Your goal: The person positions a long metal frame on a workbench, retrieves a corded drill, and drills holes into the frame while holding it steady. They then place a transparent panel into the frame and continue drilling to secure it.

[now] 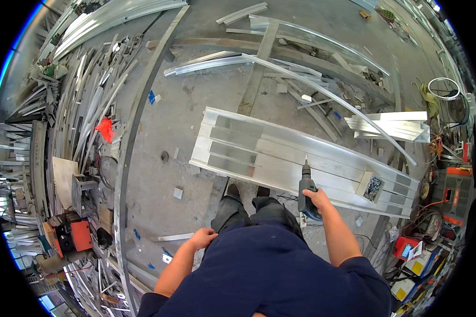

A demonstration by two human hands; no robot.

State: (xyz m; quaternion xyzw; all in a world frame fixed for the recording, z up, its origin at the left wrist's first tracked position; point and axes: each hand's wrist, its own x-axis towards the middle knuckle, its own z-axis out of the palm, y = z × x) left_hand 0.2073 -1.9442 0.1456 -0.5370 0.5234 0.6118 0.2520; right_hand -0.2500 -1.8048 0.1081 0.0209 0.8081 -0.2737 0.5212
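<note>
My right hand (pixel 317 199) is wrapped round the grip of a dark cordless drill (pixel 305 187). The drill's thin bit points away from me, over a long assembly of silver metal panels (pixel 285 164) lying crosswise before me. Towards the right end of the panels sits a small open box (pixel 363 183) holding many small metal pieces, probably screws. Beside my left hip, my left hand (pixel 202 239) has its fingers drawn together against my dark trousers (pixel 230 214). Whatever those fingers may hold is too small to make out.
Steel beams (pixel 137 116) form a frame around the work spot. Loose metal strips (pixel 95 105) pile up at left; a long bent strip (pixel 333 100) crosses beyond the panels. An orange-and-grey machine (pixel 456 195) stands at right, an orange-and-black one (pixel 71 236) at lower left.
</note>
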